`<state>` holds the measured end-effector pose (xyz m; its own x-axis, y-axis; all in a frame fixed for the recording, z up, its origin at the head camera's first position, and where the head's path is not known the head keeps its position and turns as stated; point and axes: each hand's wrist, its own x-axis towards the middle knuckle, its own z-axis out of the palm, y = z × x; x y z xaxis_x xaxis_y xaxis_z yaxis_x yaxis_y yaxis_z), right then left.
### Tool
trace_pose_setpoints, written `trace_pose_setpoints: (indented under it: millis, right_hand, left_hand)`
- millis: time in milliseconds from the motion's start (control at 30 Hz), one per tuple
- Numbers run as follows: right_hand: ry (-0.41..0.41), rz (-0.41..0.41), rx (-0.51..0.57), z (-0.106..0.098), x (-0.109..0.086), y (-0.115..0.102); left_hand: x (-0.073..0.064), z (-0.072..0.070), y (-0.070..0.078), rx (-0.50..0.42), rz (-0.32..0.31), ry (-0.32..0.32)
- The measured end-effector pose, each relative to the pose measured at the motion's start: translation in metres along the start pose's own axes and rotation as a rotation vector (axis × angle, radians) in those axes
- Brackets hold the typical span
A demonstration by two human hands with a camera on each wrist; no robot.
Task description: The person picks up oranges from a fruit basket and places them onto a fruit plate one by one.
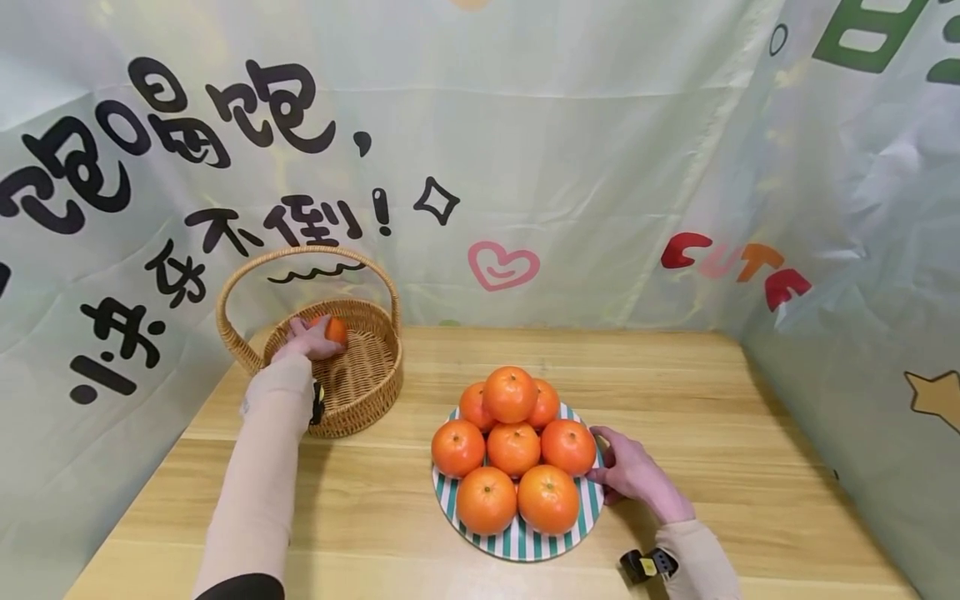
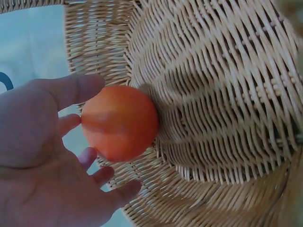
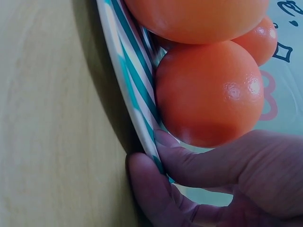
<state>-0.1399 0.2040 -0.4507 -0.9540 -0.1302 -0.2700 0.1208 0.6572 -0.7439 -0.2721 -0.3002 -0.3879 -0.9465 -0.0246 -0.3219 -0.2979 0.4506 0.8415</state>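
Inside the wicker basket (image 1: 367, 392), my left hand (image 1: 309, 340) is at a single orange (image 1: 337, 331). The left wrist view has this orange (image 2: 120, 124) lying against the woven bottom near the side wall. My left thumb touches its upper edge, and the loosely spread fingers (image 2: 124, 191) reach its near side, the lowest ones apart from it. On the right, my right hand (image 1: 633, 471) pinches the rim of a round plate (image 1: 517, 546) with green and white stripes, thumb above and finger below. Several oranges (image 1: 513, 450) are piled on that plate, one (image 3: 208, 94) close beside my right thumb.
The basket's tall arched handle (image 1: 311, 250) rises over my left hand. Both basket and plate stand on a wooden table (image 1: 390, 517). A printed cloth (image 1: 585, 167) hangs behind and on both sides, bordering the table.
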Motion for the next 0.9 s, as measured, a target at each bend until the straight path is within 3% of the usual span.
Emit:
trace_pose_setpoints:
  millis: [33, 67, 133, 167, 300, 433, 533, 667, 900]
  right_hand:
    - [0.0, 0.004, -0.002, 0.0, 0.0, 0.0]
    - [0.0, 0.006, -0.004, 0.0, 0.0, 0.0]
    - [0.0, 0.012, -0.01, 0.0, 0.0, -0.001]
    - [0.001, 0.014, -0.01, 0.0, 0.0, -0.001]
    - [0.004, 0.01, -0.015, -0.001, 0.0, -0.001]
    - [0.005, 0.006, -0.02, 0.0, 0.001, 0.0]
    - [0.003, 0.008, -0.019, 0.0, 0.001, -0.001]
    - [-0.004, -0.001, -0.012, 0.0, 0.001, -0.001]
    - [-0.004, -0.009, 0.0, 0.0, 0.0, 0.0]
  left_hand:
    - [-0.007, 0.001, 0.018, 0.279, -0.022, -0.002]
    - [-0.012, 0.003, 0.029, 0.328, -0.011, 0.032]
    - [-0.01, 0.004, 0.04, 0.617, -0.006, 0.06]
    - [-0.007, 0.004, 0.039, 0.642, 0.006, 0.081]
    - [-0.001, 0.003, 0.033, 0.673, 0.022, 0.108]
    - [-0.004, 0.006, 0.032, 0.663, -0.027, 0.109]
    - [-0.006, 0.006, 0.03, 0.661, -0.072, 0.046]
    - [-0.009, 0.003, 0.027, 0.676, -0.08, -0.04]
    - [-0.007, -0.003, 0.014, 0.666, -0.094, -0.043]
